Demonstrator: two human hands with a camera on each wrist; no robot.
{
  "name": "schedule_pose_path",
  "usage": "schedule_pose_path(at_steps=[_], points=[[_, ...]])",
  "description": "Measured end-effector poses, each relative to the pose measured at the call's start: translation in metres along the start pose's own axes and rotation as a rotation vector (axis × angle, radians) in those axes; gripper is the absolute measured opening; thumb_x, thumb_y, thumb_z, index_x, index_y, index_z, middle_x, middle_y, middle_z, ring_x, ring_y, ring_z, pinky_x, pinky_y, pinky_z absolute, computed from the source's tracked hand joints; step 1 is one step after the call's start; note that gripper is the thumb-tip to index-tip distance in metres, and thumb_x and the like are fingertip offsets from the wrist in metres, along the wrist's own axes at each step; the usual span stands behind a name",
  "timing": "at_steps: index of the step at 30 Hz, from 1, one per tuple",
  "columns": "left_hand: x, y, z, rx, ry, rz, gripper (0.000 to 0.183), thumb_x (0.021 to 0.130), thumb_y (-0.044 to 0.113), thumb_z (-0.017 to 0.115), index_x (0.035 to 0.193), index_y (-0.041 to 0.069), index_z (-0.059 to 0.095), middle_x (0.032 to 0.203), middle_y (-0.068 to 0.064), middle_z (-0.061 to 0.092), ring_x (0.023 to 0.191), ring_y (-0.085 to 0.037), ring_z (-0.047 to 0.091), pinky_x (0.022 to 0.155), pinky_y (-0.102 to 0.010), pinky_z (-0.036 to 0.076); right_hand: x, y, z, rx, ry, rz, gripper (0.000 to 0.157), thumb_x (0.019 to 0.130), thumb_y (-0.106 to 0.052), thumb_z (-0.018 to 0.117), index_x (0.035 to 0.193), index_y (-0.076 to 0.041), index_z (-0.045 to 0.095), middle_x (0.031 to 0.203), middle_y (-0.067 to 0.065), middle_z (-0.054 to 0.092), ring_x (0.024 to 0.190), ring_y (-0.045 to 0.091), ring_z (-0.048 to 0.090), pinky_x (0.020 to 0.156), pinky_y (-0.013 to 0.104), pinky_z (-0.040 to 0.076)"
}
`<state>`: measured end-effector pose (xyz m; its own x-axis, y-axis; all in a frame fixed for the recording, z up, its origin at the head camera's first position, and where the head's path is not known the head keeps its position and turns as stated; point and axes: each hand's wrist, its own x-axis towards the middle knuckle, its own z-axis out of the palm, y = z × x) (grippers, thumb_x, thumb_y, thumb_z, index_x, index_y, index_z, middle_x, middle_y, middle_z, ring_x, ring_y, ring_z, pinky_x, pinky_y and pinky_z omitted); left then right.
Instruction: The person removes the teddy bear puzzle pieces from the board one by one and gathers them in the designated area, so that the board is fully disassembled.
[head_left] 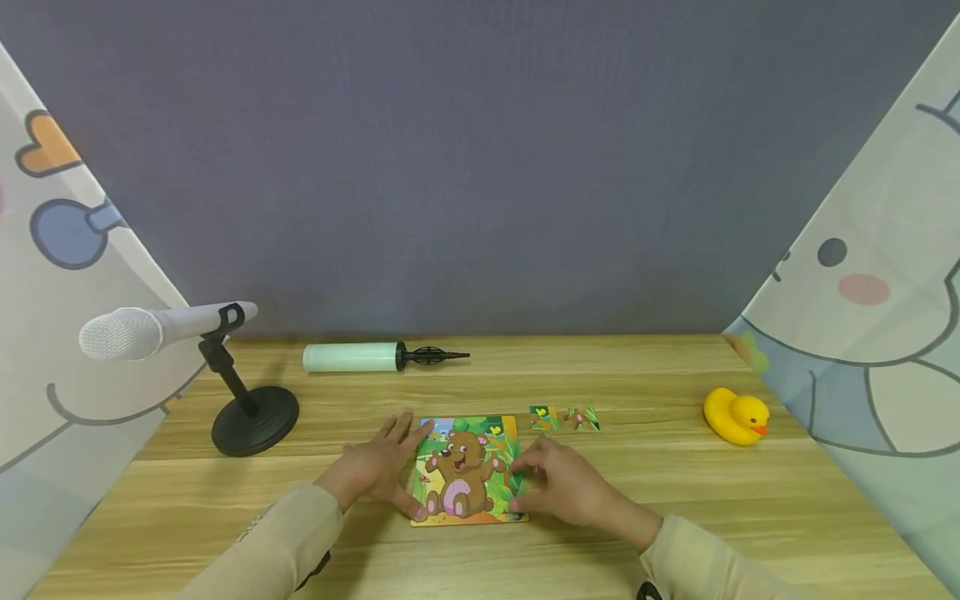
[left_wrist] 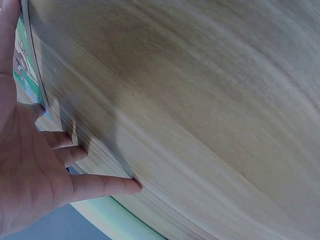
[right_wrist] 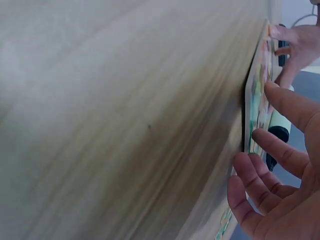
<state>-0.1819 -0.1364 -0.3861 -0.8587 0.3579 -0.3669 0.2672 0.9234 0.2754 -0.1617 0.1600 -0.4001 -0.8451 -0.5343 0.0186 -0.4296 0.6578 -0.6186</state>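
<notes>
So the bear puzzle (head_left: 467,475) lies flat between the person's hands, and it's basically square, no long axis worth mentioning. The relation that counts, going by the look of it, is the puzzle's right edge: the right hand (head_left: 558,482) is right on it, with the puzzle just left of its fingertips. Thumb and index are bent and touch down by that edge a bit apart; the other fingers curl loosely beside it. Can't tell if they're pinching a piece or just resting there.

The left hand (head_left: 378,468) is spread at the puzzle's left edge, thumb at the near corner, a fingertip at the far one, nothing gripped.

Two bits lie off the puzzle's far right corner: the nearer loose piece (head_left: 544,418) just beside it, the farther loose piece (head_left: 582,419) a little further right. Right hand's way closer to both.

Hard to make out: the right fingers cover part of the puzzle's right edge, so whether everything sits flush there is anyone's guess. The right wrist view gets the puzzle almost edge-on, picture too slanted to read. Left wrist view only catches a cut-off sliver, plus part of the pump (head_left: 352,357) that lies beyond the puzzle, off to its left.
</notes>
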Motion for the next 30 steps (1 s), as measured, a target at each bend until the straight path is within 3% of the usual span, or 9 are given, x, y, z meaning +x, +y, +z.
schedule_pose_path(at_steps=[9,30], points=[[-0.0018,0.0012,-0.0010,-0.002,0.004,0.006,0.128,0.065,0.054,0.091,0.163,0.011,0.020,0.166,-0.027,0.010,0.152,-0.048,0.012,0.092,-0.090,0.022,-0.0006,-0.0030,0.0050,-0.090,0.026,-0.034,0.041,0.077,-0.036,0.090,0.106,-0.010,0.078,0.095,-0.006,0.054,0.076,0.007,0.045,0.065,0.024,0.042],[-0.0003,0.0004,-0.0004,-0.003,0.003,-0.001,0.128,0.065,0.053,0.092,0.163,0.012,0.020,0.167,-0.026,0.009,0.152,-0.047,0.011,0.092,-0.090,0.022,-0.0004,-0.0076,0.0092,-0.084,0.014,-0.017,0.041,0.075,-0.028,0.092,0.103,-0.012,0.067,0.090,-0.007,0.049,0.078,0.006,0.045,0.066,0.024,0.044]])
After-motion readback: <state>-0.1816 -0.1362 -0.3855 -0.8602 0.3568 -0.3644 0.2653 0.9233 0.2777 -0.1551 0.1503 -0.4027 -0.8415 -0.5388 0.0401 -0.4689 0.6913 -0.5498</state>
